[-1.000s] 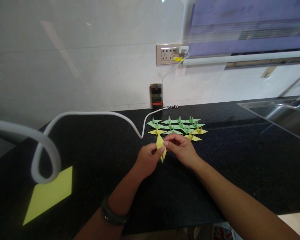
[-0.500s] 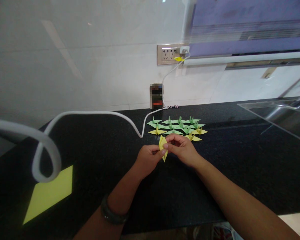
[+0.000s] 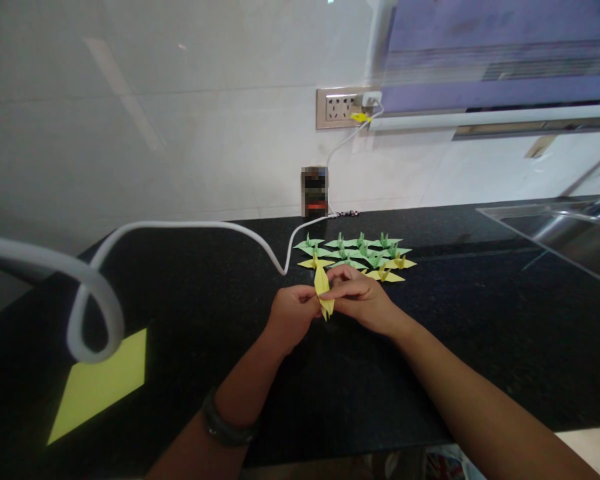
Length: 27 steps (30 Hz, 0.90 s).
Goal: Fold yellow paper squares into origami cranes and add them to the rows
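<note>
Between my two hands is a folded yellow origami paper [image 3: 323,283], long and narrow, pointed at the top and split into tips below. My left hand [image 3: 294,315] pinches its left edge. From the other side, my right hand [image 3: 357,297] grips it, the thumb lying across its front. Just beyond my hands, several green paper cranes [image 3: 360,241] stand in rows on the black counter [image 3: 200,373]. Yellow paper cranes [image 3: 400,262] are among the nearer ones. My right hand partly hides the nearest cranes.
A flat sheet of yellow paper [image 3: 107,387] lies at the left. Over it loops a thick white cable [image 3: 205,225], close to the camera. A sink [image 3: 570,233] is at the right. Against the wall stands a blurred-out dark object [image 3: 315,192], below a wall socket [image 3: 334,108].
The folded yellow paper has become longer, with a flap now pointing up toward the cranes. My right fingers have shifted across its front; both hands stay in nearly the same place.
</note>
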{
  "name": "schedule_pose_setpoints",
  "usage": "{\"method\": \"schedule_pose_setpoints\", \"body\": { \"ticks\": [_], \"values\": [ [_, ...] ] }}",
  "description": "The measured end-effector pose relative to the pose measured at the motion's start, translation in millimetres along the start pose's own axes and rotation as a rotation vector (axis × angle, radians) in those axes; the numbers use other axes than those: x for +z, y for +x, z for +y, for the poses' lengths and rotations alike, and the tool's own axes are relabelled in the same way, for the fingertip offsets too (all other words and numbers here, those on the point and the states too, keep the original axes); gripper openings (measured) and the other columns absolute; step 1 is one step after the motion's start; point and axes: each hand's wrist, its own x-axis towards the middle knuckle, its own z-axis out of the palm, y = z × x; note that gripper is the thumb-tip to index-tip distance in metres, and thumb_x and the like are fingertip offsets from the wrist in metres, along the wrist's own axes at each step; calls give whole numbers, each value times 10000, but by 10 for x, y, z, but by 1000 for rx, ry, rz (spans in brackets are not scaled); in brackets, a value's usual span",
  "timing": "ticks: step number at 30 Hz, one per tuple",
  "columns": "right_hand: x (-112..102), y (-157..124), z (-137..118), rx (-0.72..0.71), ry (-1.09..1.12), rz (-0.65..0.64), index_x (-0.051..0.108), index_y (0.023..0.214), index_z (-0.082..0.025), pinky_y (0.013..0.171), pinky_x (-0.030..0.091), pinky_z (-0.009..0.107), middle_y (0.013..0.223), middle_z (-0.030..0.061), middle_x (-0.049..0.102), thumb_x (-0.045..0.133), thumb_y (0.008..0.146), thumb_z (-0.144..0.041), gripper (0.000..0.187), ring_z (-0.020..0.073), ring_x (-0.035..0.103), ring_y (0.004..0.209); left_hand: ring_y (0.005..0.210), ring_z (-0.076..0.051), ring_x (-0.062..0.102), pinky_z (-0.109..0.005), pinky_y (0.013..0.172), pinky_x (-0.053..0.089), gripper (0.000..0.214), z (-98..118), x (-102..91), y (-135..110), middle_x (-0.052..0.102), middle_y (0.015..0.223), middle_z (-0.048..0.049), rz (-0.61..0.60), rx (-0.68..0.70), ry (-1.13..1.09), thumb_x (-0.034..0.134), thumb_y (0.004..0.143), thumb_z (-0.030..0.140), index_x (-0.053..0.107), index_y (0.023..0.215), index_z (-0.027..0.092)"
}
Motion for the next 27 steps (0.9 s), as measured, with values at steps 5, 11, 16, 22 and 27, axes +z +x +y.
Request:
{"method": "schedule_pose_setpoints", "body": {
  "ticks": [5,11,16,22,27],
  "values": [
    [-1,-8,5,-34,-78,-51,666,860,-284,627,408,259,985,31,459,588,712,-150,215,89,445,691,571,-122,559,-251,582,450,208,29,-2,-12,608,609,-31,-43,-97,-195,626,618,278,645,726,101],
    [-40,1,5,-51,-90,-76,647,915,-295,714,421,279,945,29,491,578,718,-141,259,123,486,828,702,-136,580,-286,707,448,190,63,-93,-16,633,765,-75,-237,-96,-366,586,666,195,639,819,95],
    [-39,0,-29,-37,-90,-36,653,907,-269,739,415,292,902,31,525,541,729,-126,254,126,505,825,669,-140,578,-324,722,449,168,107,-99,-21,629,719,-77,-245,-106,-468,563,674,195,640,770,81],
    [-5,4,-75,50,37,-19,657,758,-198,668,422,271,855,35,536,487,761,-195,170,132,517,776,676,-145,586,-295,684,460,260,86,-42,-50,635,721,-79,-176,-82,-347,633,640,304,649,774,82],
    [58,4,-28,214,98,79,536,697,-163,542,400,226,687,0,511,569,713,-285,128,96,472,603,615,-119,578,-279,657,469,274,29,-29,-24,641,679,-55,-68,-52,-271,661,608,299,651,789,95]
  ]
}}
